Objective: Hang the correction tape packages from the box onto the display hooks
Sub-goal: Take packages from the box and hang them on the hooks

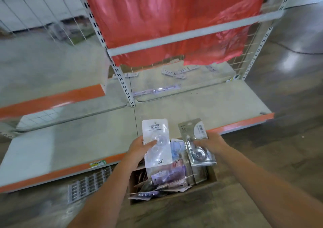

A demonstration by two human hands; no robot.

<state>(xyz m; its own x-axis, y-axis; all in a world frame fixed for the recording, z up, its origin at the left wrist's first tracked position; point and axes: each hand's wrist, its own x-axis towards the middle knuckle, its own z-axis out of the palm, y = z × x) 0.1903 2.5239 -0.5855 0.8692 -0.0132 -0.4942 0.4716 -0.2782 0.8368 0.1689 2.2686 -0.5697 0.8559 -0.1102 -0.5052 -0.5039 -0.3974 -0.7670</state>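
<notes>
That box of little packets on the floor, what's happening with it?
A person is restocking. The left hand holds a white correction tape package, and the right hand holds a silver-grey package, both lifted above the open cardboard box, which holds more packets. Neither is hung yet. Ahead stands a shelf unit with a wire grid back partly covered by a red plastic sheet; I can't make out any display hooks.

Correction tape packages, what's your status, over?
Left hand holds white package; right hand holds grey package. Brown cardboard box below. Red plastic sheet covers rack.
</notes>
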